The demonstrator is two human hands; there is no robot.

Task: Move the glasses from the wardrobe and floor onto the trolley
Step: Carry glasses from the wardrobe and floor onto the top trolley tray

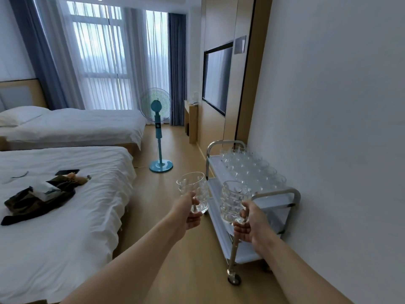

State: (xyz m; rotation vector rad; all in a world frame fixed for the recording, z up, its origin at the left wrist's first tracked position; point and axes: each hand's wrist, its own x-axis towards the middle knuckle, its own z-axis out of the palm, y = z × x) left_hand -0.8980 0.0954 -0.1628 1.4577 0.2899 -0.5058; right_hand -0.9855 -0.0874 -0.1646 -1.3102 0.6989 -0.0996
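My left hand (pixel 190 212) grips a clear textured glass (pixel 192 189), held upright over the floor just left of the trolley. My right hand (pixel 248 224) grips a second clear dimpled glass (pixel 233 199) in front of the trolley's near end. The trolley (pixel 278 191) is a metal-framed cart with white shelves, standing against the right wall. Its top shelf carries several rows of clear glasses (pixel 247 166).
Two beds with white sheets fill the left side; the near bed (pixel 65 216) has dark clothes and a phone on it. A blue standing fan (pixel 158 137) is on the wooden floor ahead. A wall TV (pixel 217 77) and a small desk lie beyond the trolley.
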